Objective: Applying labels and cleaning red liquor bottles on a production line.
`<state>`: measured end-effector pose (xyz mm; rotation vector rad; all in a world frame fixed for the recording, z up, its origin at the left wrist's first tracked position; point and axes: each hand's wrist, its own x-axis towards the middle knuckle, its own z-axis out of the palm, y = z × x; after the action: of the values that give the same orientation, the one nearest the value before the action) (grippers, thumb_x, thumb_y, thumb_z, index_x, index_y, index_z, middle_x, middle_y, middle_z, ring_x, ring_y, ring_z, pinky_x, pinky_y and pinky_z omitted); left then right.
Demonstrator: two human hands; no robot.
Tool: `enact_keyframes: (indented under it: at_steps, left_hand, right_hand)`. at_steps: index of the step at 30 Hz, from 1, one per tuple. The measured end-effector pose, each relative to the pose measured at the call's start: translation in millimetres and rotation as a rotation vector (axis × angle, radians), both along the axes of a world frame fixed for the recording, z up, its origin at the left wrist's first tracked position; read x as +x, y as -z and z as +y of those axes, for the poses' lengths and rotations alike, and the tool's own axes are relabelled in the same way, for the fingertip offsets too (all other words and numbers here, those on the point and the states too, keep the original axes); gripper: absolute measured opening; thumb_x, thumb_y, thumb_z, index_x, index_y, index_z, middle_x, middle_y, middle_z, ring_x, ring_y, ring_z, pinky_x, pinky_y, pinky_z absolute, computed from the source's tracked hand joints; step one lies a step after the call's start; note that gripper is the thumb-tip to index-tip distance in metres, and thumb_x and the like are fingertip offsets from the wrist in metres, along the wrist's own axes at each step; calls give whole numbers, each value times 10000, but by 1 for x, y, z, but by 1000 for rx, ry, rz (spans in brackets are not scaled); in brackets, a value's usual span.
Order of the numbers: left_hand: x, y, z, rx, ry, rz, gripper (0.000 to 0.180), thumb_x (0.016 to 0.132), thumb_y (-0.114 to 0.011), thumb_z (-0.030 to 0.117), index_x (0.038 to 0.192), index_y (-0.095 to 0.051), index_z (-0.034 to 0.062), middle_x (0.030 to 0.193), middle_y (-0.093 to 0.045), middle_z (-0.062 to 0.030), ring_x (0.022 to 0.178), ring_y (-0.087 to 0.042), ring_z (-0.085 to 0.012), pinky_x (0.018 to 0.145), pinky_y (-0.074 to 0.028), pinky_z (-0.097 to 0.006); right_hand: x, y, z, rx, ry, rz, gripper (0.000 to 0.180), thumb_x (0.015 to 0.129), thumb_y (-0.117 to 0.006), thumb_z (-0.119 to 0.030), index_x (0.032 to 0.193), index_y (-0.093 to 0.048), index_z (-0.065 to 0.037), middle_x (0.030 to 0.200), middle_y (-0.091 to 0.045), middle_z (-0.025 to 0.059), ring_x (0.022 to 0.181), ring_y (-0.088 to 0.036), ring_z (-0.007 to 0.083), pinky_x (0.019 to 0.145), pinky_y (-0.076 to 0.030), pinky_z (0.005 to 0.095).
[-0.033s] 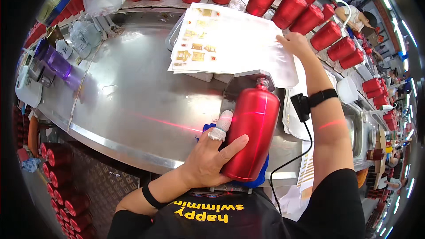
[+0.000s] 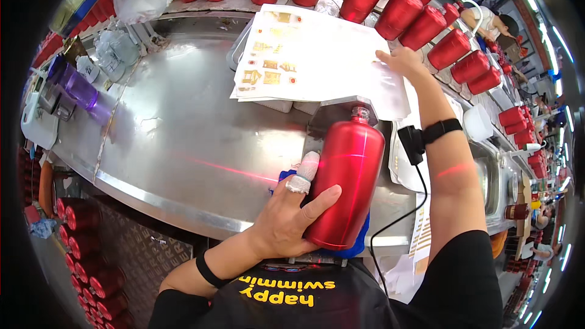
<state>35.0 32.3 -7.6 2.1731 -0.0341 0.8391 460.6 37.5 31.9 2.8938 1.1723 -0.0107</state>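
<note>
Still: left hand (image 2: 286, 219) on red cylinder (image 2: 346, 183).

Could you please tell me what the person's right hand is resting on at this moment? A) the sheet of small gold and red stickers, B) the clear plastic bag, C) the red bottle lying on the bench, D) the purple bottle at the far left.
A: the right hand lies flat on the sticker sheet, while the left hand grips the red bottle.

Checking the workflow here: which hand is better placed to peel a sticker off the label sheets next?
The right hand: it already rests on the white label sheets. The left hand is busy gripping the red bottle lying near the table edge.
</note>
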Motion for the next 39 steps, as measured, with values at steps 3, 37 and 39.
enact_keyframes:
  at_steps: [3, 37, 39]
  left_hand:
    - [0, 2, -1, -18, 4, -19, 822, 703, -807, 246, 1437, -447, 157, 1450, -292, -394, 1220, -455, -540, 1012, -401, -545]
    - [-16, -27, -21, 226, -128, 176, 1016, 724, -797, 395, 1470, -283, -65, 1355, -489, -274, 1239, -485, -432, 1094, -270, -573]
    - [-16, -26, -21, 150, -101, 414, 1074, 717, -791, 388, 1497, -199, -53, 1392, -442, -277, 1242, -476, -425, 1091, -267, -581]
  right_hand:
    - [12, 17, -1, 229, 88, 215, 482, 767, -689, -453, 890, -714, 13, 852, -665, 167, 750, -635, 295, 715, -482, 398]
    - [-191, -132, -195, 528, -672, 52, 115, 830, -669, -59, 829, -562, -18, 1053, -596, 156, 986, -559, 343, 872, -440, 407]
    - [-201, -137, -194, 511, -708, 57, 115, 824, -673, -54, 825, -563, -21, 1041, -594, 152, 970, -553, 338, 862, -439, 408]
